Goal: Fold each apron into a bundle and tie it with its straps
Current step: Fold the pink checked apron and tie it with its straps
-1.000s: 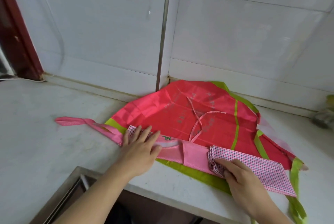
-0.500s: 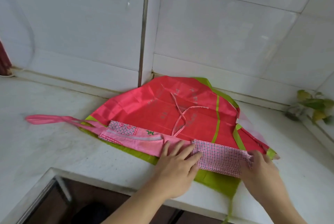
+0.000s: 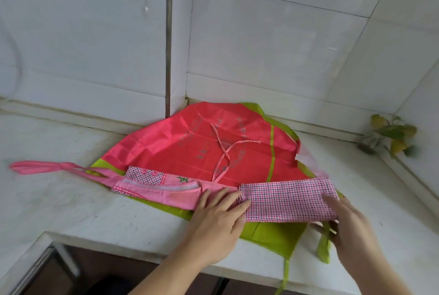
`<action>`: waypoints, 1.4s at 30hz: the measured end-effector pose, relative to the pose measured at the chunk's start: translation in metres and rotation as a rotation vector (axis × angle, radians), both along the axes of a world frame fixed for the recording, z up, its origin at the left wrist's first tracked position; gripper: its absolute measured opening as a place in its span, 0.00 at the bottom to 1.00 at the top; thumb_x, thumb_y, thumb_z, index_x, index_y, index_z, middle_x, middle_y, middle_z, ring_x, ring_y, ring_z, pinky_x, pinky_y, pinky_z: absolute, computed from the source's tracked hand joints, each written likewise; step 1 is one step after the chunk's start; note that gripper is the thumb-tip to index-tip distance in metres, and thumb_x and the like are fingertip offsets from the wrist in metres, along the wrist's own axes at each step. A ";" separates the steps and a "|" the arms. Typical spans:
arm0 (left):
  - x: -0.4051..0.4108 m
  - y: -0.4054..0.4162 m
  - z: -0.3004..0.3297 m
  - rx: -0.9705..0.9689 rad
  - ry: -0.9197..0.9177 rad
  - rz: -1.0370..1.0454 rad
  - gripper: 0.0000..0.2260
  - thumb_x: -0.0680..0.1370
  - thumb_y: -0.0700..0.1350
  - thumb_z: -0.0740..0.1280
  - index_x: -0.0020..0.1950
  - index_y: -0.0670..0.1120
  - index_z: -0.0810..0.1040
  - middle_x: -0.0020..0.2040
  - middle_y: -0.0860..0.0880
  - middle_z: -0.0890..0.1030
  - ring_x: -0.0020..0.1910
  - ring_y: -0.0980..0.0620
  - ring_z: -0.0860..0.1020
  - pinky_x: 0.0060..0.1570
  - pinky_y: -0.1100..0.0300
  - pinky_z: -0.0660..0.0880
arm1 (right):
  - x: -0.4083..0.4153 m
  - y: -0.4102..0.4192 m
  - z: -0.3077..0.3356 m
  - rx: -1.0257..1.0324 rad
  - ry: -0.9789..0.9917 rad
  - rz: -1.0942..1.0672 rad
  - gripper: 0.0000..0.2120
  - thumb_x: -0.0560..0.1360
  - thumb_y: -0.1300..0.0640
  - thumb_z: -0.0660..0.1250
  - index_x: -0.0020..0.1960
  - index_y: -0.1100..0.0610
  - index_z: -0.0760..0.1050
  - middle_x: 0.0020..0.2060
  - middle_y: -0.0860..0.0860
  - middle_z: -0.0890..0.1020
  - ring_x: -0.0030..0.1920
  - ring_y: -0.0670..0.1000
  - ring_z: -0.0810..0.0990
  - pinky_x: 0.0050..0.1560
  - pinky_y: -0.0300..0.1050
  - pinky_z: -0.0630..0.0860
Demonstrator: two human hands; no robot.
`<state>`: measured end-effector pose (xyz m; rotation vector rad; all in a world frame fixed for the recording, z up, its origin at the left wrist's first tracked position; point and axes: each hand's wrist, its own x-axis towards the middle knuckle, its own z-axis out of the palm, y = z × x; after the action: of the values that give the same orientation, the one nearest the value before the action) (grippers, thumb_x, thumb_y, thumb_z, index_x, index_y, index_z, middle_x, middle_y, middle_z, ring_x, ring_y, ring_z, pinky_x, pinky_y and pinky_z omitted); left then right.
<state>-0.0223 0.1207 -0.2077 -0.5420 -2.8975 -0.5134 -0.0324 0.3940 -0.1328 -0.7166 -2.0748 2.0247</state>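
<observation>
A pink apron lies folded into a long strip across a red apron with green trim on the white counter. Its dotted right end is folded over. My left hand presses flat on the strip's middle, fingers straight. My right hand holds the dotted end's right edge, thumb under it and fingers on top. A pink strap trails off to the left. Thin pink ties lie crossed on the red apron. A green strap hangs over the counter's front edge.
White tiled walls meet in a corner behind the aprons, with a metal pipe running up it. A small plant stands at the back right. A dark sink opening lies at the lower left.
My left hand slid right along the pink strip to its middle. My right hand moved to the dotted end's right edge and took hold of it. The view turned right.
</observation>
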 end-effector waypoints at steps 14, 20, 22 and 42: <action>-0.004 0.001 -0.011 -0.007 0.089 -0.005 0.22 0.86 0.59 0.48 0.80 0.64 0.64 0.80 0.61 0.65 0.80 0.54 0.59 0.79 0.39 0.57 | 0.007 -0.009 0.000 0.425 0.110 -0.178 0.05 0.77 0.56 0.74 0.42 0.53 0.84 0.36 0.56 0.84 0.38 0.55 0.81 0.40 0.50 0.76; -0.003 0.000 -0.010 0.011 0.095 -0.005 0.22 0.85 0.59 0.49 0.79 0.64 0.64 0.79 0.61 0.65 0.80 0.53 0.60 0.80 0.40 0.54 | -0.001 -0.001 0.008 0.045 -0.061 -0.181 0.13 0.83 0.53 0.66 0.53 0.64 0.80 0.46 0.61 0.84 0.42 0.63 0.86 0.41 0.54 0.85; -0.003 0.000 -0.009 0.014 0.089 -0.005 0.22 0.86 0.59 0.48 0.80 0.64 0.64 0.80 0.60 0.65 0.80 0.53 0.59 0.80 0.40 0.54 | -0.002 -0.001 0.008 -0.184 -0.005 -0.119 0.13 0.82 0.51 0.68 0.54 0.63 0.79 0.45 0.59 0.84 0.42 0.60 0.86 0.41 0.53 0.86; -0.004 0.002 -0.017 0.051 0.200 -0.051 0.26 0.80 0.60 0.61 0.77 0.53 0.72 0.73 0.55 0.75 0.74 0.50 0.72 0.74 0.44 0.63 | 0.002 -0.125 0.006 0.675 0.460 0.064 0.08 0.74 0.60 0.69 0.41 0.52 0.71 0.32 0.48 0.79 0.33 0.49 0.76 0.35 0.48 0.72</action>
<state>-0.0261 0.1230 -0.2244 -0.6236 -2.6801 -0.5065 -0.0300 0.2695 -0.1271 -0.0565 -2.2677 1.2009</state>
